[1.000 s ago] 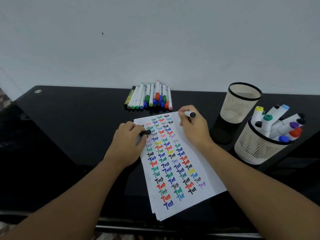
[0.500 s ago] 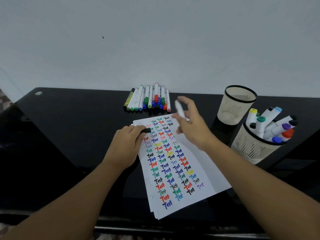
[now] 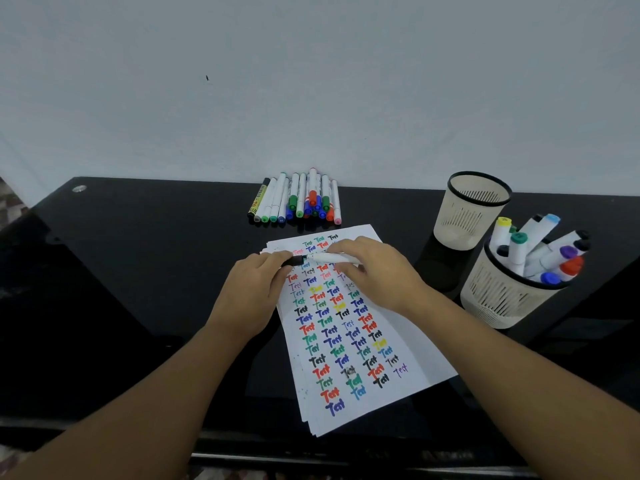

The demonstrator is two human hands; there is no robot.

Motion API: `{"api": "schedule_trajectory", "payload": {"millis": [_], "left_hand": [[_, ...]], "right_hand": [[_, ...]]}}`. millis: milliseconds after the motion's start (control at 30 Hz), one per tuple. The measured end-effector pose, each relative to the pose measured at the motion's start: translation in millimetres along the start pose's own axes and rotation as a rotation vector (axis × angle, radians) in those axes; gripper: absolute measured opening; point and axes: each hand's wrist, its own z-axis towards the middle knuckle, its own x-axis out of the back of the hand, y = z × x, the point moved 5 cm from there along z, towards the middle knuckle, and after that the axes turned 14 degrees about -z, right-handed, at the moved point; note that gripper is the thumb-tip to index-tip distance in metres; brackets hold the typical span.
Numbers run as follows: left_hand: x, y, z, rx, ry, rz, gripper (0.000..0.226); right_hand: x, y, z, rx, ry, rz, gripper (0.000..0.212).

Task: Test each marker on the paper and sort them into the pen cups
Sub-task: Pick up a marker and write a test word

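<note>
The left hand pinches a black cap; the right hand grips a white marker, its tip just at the cap, both over the far end of the paper. Beyond the paper lies a row of markers. To the right stand an empty cup and, nearer, a cup holding markers. The worktop is glossy black against a pale wall.
</note>
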Motion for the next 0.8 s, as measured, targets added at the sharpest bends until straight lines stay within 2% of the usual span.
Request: {"api": "schedule_trajectory", "payload": {"millis": [167,400,600,667,800], "left_hand": [[-1,1,-1,-0.06,-0.02,0.015,0.032],[0,2,-1,-0.044,-0.017,0.012,0.033],[1,8,-4,-0.091,-0.009,0.008,0.033],[1,7,-3,-0.059,-0.015,0.003,0.04],[-3,-7,0,0.1,-0.031,-0.064,0.071]], "right_hand": [[0,-8,2,0.059,-0.026,-0.063,0.033],[-7,-15,3,0.07,0.005,0.004,0.027],[-2,-30,-1,0.182,-0.014,-0.276,0.048],[2,-33,1,0.199,0.011,-0.274,0.049],[10,-32,-1,0.172,0.027,-0.152,0.058]]}}
